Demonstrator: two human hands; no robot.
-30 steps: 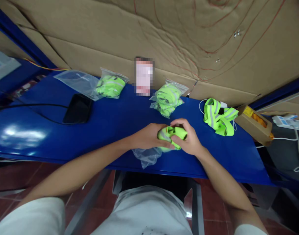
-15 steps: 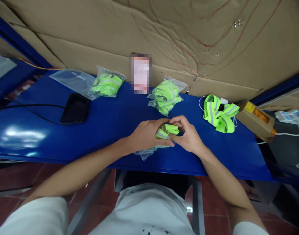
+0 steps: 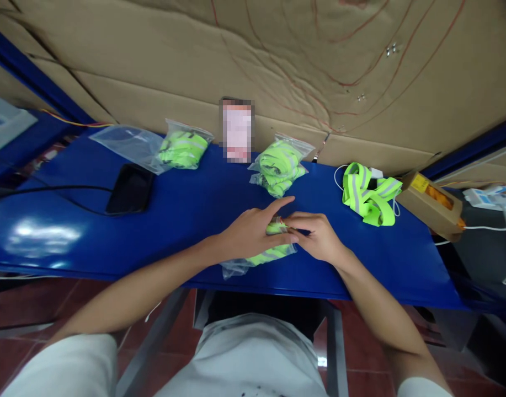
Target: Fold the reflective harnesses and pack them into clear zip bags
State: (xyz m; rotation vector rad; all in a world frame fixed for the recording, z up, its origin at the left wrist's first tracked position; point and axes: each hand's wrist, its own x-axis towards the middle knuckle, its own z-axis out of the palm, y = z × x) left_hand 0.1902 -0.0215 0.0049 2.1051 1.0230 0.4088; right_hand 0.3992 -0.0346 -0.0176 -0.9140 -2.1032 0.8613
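Two bare hands, close together, on one clear bag of neon strap [image 3: 273, 255], just in from the near edge of the desk [image 3: 186, 215], around mid-length. Left hand [image 3: 250, 232] lies over the bag, thumb across it, index finger raised and spread; hidden fingers, so can't tell how firm the grip is. Right hand [image 3: 321, 237] has thumb and fingers pinched on the bag's right end. Can't tell if the hands touch each other. Strap is silver-striped; bag's loose plastic sticks out below the left hand.

Far edge, left to right: flat clear bag [image 3: 126, 144], left strap bag [image 3: 184, 149] touching it, blurred-out upright item [image 3: 237, 132] against the cardboard [image 3: 153, 60], right strap bag [image 3: 280, 165]. Black device [image 3: 131, 187] with cable sits toward the left end. Loose strap [image 3: 368, 194] lies near the far right corner, beside a small carton [image 3: 432, 204].
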